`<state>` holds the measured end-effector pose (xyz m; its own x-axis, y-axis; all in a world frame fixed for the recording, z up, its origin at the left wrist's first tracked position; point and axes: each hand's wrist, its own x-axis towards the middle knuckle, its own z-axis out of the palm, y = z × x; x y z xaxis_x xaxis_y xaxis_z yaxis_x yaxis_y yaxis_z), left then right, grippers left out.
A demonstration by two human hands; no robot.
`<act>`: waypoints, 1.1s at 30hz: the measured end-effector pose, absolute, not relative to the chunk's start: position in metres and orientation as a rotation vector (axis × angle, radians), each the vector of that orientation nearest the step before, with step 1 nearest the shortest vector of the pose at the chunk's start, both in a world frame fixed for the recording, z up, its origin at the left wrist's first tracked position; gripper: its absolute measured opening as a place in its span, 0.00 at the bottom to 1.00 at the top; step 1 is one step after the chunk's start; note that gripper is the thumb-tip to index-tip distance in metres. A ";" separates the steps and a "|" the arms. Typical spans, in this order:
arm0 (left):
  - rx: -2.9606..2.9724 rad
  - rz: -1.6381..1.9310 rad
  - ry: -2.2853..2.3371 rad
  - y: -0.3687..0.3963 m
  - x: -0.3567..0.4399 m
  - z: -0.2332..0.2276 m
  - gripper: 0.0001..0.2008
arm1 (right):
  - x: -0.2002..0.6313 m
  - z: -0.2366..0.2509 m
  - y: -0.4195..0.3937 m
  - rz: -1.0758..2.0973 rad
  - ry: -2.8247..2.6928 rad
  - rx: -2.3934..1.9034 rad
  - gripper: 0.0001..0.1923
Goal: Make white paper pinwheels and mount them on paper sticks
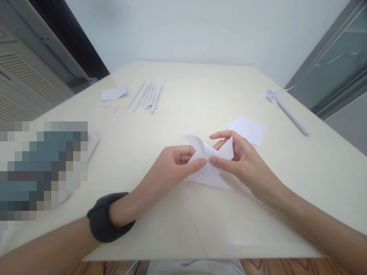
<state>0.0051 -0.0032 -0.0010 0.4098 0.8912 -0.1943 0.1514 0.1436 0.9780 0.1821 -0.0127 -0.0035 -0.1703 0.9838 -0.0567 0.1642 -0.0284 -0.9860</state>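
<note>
Pale table by a white wall. Left hand and right hand pinched shut on folded paper. Left of paper, blurred patch.

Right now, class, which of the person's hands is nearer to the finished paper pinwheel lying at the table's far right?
Right. The right hand pinches folded paper at the table's middle, on the finished pinwheel's side; the left hand is further left.

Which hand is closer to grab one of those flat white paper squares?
The right hand, probably. The paper squares lie just beyond its fingers, on the right side of the table. The left hand is farther away. Both hands pinch the folded paper pinwheel.
</note>
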 end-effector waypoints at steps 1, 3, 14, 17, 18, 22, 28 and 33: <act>1.338 0.707 1.038 -0.003 0.005 -0.001 0.10 | 0.182 -0.004 -0.013 1.290 -1.442 -1.270 0.18; 1.340 0.709 1.037 -0.003 0.004 -0.002 0.11 | 0.183 -0.004 -0.013 1.304 -1.443 -1.258 0.18; 1.349 0.696 1.077 -0.004 0.003 0.001 0.11 | 0.182 -0.002 -0.014 1.335 -1.444 -1.237 0.21; 1.324 0.713 1.028 -0.004 0.002 -0.002 0.10 | 0.181 -0.004 -0.014 1.323 -1.435 -1.240 0.21; 1.313 0.720 1.003 -0.004 0.002 -0.003 0.10 | 0.181 -0.004 -0.014 1.313 -1.436 -1.239 0.21; 1.316 0.754 0.951 -0.002 0.002 -0.006 0.10 | 0.182 -0.004 -0.013 1.300 -1.441 -1.247 0.22; 1.319 0.709 0.958 0.002 0.002 -0.004 0.10 | 0.185 -0.001 -0.011 1.341 -1.471 -1.277 0.22; 1.268 0.659 0.943 0.003 0.001 -0.005 0.11 | 0.187 0.000 -0.008 1.402 -1.467 -1.307 0.25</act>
